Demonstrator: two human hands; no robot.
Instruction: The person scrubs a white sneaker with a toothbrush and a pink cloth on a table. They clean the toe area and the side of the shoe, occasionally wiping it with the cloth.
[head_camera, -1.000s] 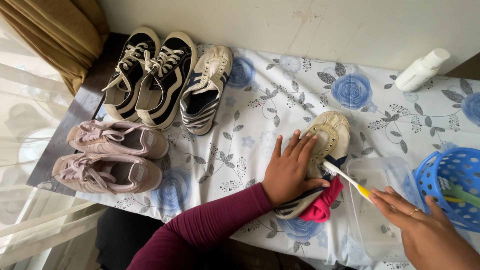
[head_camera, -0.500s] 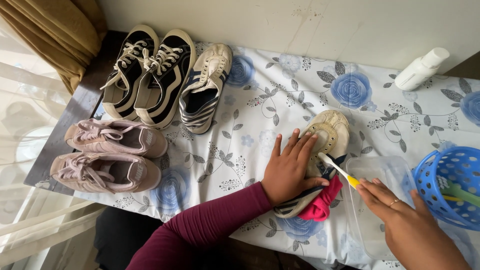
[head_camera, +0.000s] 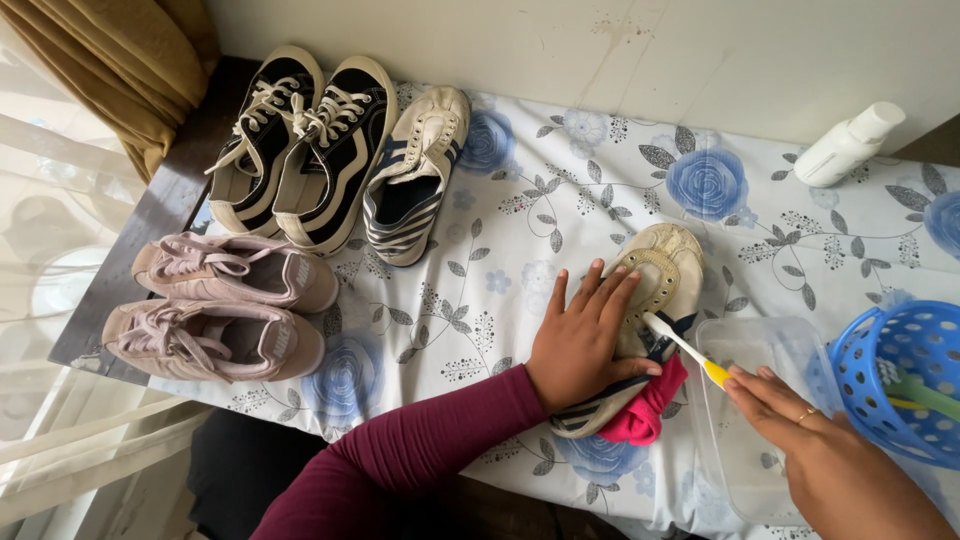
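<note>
Item: cream striped sneaker, lying on the counter atop a pink cloth, pinned flat by the left hand. Right hand grips a toothbrush, bristles at the shoe's opening. Step judged: scrubbing; next calls for short, firm strokes.

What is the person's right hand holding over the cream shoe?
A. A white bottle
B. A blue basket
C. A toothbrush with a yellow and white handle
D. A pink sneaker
C: the right hand grips a toothbrush by its yellow and white handle, its bristle end at the cream shoe that the left hand presses down on the floral cloth.
</note>
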